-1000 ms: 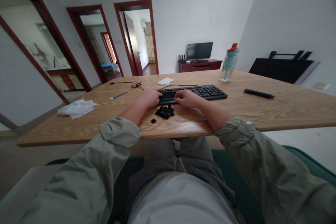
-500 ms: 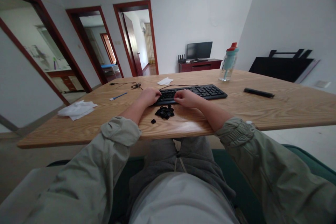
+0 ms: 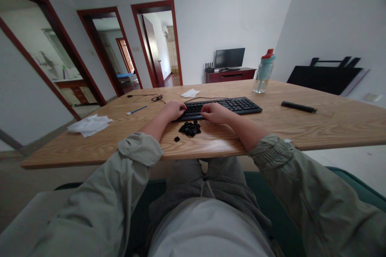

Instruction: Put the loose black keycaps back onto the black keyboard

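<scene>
A black keyboard (image 3: 232,105) lies on the wooden table (image 3: 316,124) in front of me. My left hand (image 3: 173,110) rests at the keyboard's left end, fingers curled against it. My right hand (image 3: 214,113) lies on the keys near the middle, fingers bent down; whether it pinches a keycap is too small to tell. Just in front of the keyboard, between my forearms, sits a small pile of loose black keycaps (image 3: 189,129). A single keycap (image 3: 176,139) lies apart, nearer the table's front edge.
A water bottle with a red lid (image 3: 264,71) stands at the back right. A black bar-shaped object (image 3: 298,107) lies to the right. White tissues (image 3: 89,124), a blue pen (image 3: 136,110), a coiled cable (image 3: 155,97) and a white cloth (image 3: 189,92) lie to the left and behind.
Hardly anything moved. Both hands stay on the keyboard; the view has shifted very slightly.
</scene>
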`<state>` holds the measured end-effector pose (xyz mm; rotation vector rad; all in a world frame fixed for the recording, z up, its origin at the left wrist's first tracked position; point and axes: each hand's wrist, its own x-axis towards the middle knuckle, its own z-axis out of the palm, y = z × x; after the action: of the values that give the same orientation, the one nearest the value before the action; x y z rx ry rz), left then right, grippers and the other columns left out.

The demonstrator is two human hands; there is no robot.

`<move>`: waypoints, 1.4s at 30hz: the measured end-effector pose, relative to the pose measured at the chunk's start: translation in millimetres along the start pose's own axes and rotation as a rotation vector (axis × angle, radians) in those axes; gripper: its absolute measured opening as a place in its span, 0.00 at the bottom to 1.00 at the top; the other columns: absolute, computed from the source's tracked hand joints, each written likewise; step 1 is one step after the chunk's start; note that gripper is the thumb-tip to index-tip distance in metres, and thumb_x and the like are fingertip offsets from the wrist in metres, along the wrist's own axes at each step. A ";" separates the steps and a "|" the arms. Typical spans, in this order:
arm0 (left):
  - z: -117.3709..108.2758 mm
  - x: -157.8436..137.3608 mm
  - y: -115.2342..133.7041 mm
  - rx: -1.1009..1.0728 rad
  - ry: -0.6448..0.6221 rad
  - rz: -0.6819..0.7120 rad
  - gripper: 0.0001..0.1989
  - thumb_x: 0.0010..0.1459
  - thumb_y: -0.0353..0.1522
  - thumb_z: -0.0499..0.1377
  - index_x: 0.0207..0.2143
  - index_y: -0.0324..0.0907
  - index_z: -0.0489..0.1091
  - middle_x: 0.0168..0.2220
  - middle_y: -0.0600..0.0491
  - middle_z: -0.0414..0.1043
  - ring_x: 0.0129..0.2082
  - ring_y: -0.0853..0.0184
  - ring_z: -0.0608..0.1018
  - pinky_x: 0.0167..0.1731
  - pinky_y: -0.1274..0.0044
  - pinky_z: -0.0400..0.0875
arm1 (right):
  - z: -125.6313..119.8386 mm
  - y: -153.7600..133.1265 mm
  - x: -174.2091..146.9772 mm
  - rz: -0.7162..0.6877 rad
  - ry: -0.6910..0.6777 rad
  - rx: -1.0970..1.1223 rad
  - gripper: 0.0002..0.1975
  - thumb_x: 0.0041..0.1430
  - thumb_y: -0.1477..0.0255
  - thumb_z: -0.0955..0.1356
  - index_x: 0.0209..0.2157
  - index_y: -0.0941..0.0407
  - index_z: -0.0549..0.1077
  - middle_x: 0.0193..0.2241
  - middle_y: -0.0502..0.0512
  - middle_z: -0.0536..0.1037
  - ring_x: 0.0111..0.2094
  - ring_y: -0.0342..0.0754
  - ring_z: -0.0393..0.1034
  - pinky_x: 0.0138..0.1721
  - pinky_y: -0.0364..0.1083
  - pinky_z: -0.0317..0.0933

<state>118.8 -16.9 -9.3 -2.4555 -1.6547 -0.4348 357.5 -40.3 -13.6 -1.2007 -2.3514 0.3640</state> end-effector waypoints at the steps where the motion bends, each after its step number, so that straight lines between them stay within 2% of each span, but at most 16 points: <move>1: -0.4 -0.3 -0.5 0.002 0.007 0.001 0.14 0.61 0.33 0.58 0.47 0.44 0.80 0.44 0.49 0.80 0.44 0.60 0.79 0.50 0.72 0.71 | 0.1 0.2 0.1 0.000 0.002 -0.002 0.07 0.60 0.74 0.65 0.33 0.59 0.76 0.28 0.52 0.77 0.27 0.42 0.65 0.29 0.42 0.52; 5: -1.1 -1.1 -2.7 -0.022 0.036 -0.017 0.14 0.61 0.32 0.58 0.47 0.43 0.79 0.45 0.49 0.80 0.45 0.61 0.79 0.51 0.72 0.71 | 1.0 2.6 1.2 -0.014 0.009 0.000 0.07 0.59 0.74 0.66 0.32 0.59 0.76 0.29 0.53 0.78 0.27 0.42 0.65 0.30 0.42 0.53; 24: 0.3 1.8 -2.8 -0.037 -0.012 -0.032 0.14 0.62 0.34 0.58 0.48 0.44 0.80 0.46 0.49 0.80 0.44 0.62 0.79 0.51 0.74 0.70 | 0.6 2.7 1.3 -0.002 -0.004 -0.011 0.08 0.60 0.72 0.65 0.34 0.59 0.77 0.29 0.53 0.78 0.27 0.42 0.65 0.30 0.42 0.53; 28: -3.0 2.0 0.1 0.034 -0.082 -0.043 0.16 0.62 0.33 0.56 0.50 0.46 0.79 0.47 0.48 0.79 0.45 0.59 0.79 0.51 0.71 0.71 | 1.5 4.6 1.8 -0.020 0.000 -0.007 0.08 0.60 0.72 0.65 0.34 0.59 0.76 0.29 0.52 0.78 0.27 0.42 0.65 0.30 0.42 0.53; 32: -3.9 -1.3 2.5 0.074 -0.133 -0.088 0.20 0.59 0.29 0.56 0.53 0.49 0.77 0.49 0.47 0.78 0.46 0.56 0.79 0.51 0.68 0.70 | 2.3 5.8 1.5 -0.021 0.002 -0.018 0.08 0.59 0.72 0.66 0.34 0.60 0.77 0.30 0.53 0.78 0.28 0.42 0.66 0.30 0.41 0.53; 37: 0.8 -3.8 2.4 0.058 -0.115 -0.065 0.22 0.57 0.27 0.58 0.54 0.47 0.77 0.50 0.44 0.78 0.46 0.52 0.79 0.52 0.64 0.70 | 4.7 8.4 1.1 -0.021 0.002 -0.018 0.09 0.60 0.71 0.66 0.35 0.60 0.77 0.28 0.52 0.78 0.27 0.42 0.66 0.29 0.41 0.53; 42: 3.1 -2.8 13.9 0.054 -0.091 -0.054 0.17 0.57 0.29 0.58 0.48 0.42 0.80 0.46 0.40 0.78 0.45 0.50 0.79 0.52 0.62 0.70 | 6.2 10.9 1.3 0.017 -0.020 -0.001 0.09 0.60 0.71 0.66 0.35 0.60 0.77 0.27 0.52 0.77 0.27 0.42 0.65 0.29 0.40 0.54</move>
<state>131.1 -23.7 -12.6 -2.4308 -1.7475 -0.2849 361.1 -33.1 -23.2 -1.2236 -2.3603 0.3821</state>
